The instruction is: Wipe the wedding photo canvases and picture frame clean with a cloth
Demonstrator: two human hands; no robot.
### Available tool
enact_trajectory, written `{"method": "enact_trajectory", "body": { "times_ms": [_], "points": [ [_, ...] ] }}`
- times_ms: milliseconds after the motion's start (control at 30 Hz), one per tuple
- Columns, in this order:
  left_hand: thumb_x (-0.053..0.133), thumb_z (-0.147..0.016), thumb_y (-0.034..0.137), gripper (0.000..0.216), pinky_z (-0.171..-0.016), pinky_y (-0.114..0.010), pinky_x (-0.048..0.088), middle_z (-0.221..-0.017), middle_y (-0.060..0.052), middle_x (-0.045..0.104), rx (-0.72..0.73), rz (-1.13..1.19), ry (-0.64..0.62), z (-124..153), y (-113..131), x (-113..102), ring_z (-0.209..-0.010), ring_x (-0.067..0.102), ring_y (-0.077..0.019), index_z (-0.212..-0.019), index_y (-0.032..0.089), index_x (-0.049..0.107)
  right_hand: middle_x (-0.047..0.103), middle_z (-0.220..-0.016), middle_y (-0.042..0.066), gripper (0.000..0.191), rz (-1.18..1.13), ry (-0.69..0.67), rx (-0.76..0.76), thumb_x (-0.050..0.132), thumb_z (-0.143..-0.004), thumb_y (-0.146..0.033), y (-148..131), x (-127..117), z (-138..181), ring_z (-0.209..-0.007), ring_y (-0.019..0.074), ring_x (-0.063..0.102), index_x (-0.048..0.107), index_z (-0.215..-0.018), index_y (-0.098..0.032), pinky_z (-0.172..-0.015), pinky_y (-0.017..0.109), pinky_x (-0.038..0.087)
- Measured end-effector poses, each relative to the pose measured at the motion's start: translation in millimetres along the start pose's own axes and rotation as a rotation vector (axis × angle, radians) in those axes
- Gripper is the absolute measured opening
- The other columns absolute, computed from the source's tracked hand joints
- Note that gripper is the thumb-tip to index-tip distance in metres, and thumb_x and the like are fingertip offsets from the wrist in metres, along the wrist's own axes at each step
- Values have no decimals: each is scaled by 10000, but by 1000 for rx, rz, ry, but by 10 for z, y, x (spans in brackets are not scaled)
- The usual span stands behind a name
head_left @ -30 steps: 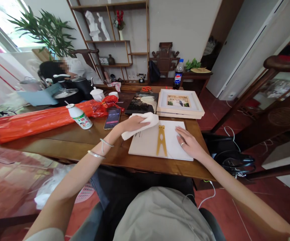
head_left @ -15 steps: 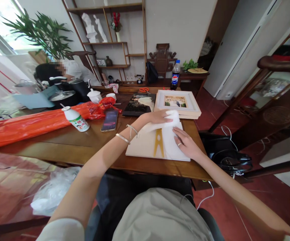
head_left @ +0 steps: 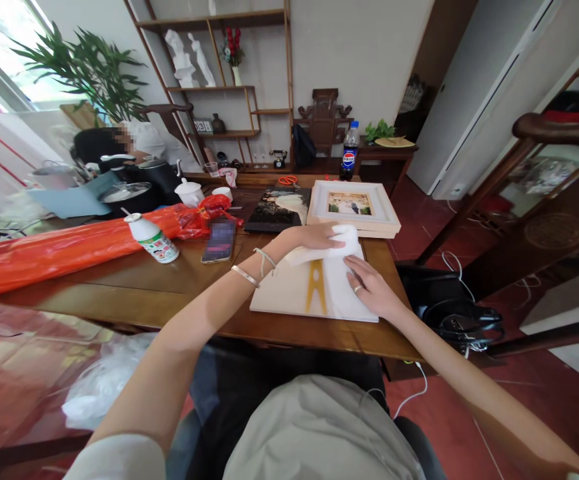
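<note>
A picture frame (head_left: 289,293) lies face down on the wooden table (head_left: 169,283), its pale back up, with a yellowish stand (head_left: 314,287) in the middle. My left hand (head_left: 312,237) presses a white cloth (head_left: 337,241) onto the frame's far right part. My right hand (head_left: 372,287), wearing a ring, rests flat on the frame's right side, holding nothing. Just behind lies a white framed photo (head_left: 353,207) face up, and to its left a dark photo print (head_left: 280,207).
A phone (head_left: 218,240), a small white bottle (head_left: 152,238) and a long orange plastic bag (head_left: 69,247) lie to the left. Pots, a teapot (head_left: 189,192) and a seated person (head_left: 114,143) are at the far left. A cola bottle (head_left: 349,150) stands behind; a black bag (head_left: 449,313) is on the floor right.
My left hand slid the cloth from the frame's far left corner to its far right part. My right hand stayed put on the frame's right side.
</note>
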State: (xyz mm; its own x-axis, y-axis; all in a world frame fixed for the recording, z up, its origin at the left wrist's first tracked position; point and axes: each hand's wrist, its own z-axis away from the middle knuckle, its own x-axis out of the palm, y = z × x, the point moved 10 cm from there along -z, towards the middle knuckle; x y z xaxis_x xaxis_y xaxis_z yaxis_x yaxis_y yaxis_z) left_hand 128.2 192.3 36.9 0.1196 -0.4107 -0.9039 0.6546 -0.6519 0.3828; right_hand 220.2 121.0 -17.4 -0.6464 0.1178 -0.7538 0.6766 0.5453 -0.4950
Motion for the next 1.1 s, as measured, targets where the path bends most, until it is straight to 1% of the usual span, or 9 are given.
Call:
{"method": "enact_trajectory", "body": {
  "times_ms": [133,300,433,500,600,733,800,900,1100],
  "points": [
    [328,-873,655,749,-895,-283,404,-1275,-168,599,-91,7,21,338,-367,-42,-1072,585,-276,-1278,69,558,514,-1420,111,447,-1,-5,-12,409,-940,-324,-23,2,-5,-1360,264,423,533,-1344,-179,-1141,504,348],
    [367,-856,682,713,-817,-265,411,-1216,-128,619,-217,113,107,835,-852,-97,-1019,577,-261,-1214,103,579,516,-1418,119,443,-8,-5,-7,412,-941,-327,-11,10,-1,-1362,266,419,549,-1330,-163,-1150,494,338],
    [356,-857,685,624,-629,-250,393,-905,-70,660,-330,152,137,1094,-1100,-69,-784,587,-217,-938,129,625,509,-1425,117,446,-6,-10,4,415,-942,-332,14,25,3,-1362,267,420,539,-1337,-169,-1147,507,335],
    [344,-888,632,557,-616,-257,387,-790,-54,626,-287,70,160,1138,-1009,-47,-724,570,-201,-791,142,591,499,-1432,128,456,4,-15,4,408,-945,-337,19,34,4,-1365,263,414,531,-1343,-151,-1151,499,329],
    [362,-940,498,457,-755,-291,435,-791,-62,627,-155,-109,161,1210,-605,86,-797,588,-210,-721,153,567,494,-1432,145,468,16,-20,11,401,-947,-342,21,34,2,-1366,258,415,531,-1341,-127,-1156,476,328],
    [450,-932,241,218,-1004,-336,394,-1097,-107,649,-28,-256,119,1487,40,363,-1123,552,-230,-848,148,629,498,-1428,147,467,22,-32,27,402,-944,-342,5,27,-4,-1364,260,417,536,-1336,-126,-1156,472,328],
    [453,-924,167,196,-1061,-320,362,-1202,-95,620,4,-251,106,1640,231,449,-1202,515,-206,-868,159,641,497,-1429,143,463,25,-32,28,401,-945,-339,-3,23,-7,-1364,261,417,533,-1339,-136,-1154,484,329],
    [468,-933,167,199,-1067,-295,374,-1266,-81,596,6,-203,90,1734,220,494,-1230,510,-188,-867,166,655,497,-1430,140,458,26,-28,23,403,-944,-332,-5,24,-8,-1364,262,416,532,-1340,-142,-1150,494,331],
    [483,-950,201,219,-1143,-397,274,-1464,-146,427,-26,-302,266,1426,-291,360,-1388,337,-261,-1009,101,669,498,-1429,143,461,29,-35,20,399,-944,-333,10,36,-1,-1368,259,411,530,-1341,-137,-1152,490,330]
  ]
}}
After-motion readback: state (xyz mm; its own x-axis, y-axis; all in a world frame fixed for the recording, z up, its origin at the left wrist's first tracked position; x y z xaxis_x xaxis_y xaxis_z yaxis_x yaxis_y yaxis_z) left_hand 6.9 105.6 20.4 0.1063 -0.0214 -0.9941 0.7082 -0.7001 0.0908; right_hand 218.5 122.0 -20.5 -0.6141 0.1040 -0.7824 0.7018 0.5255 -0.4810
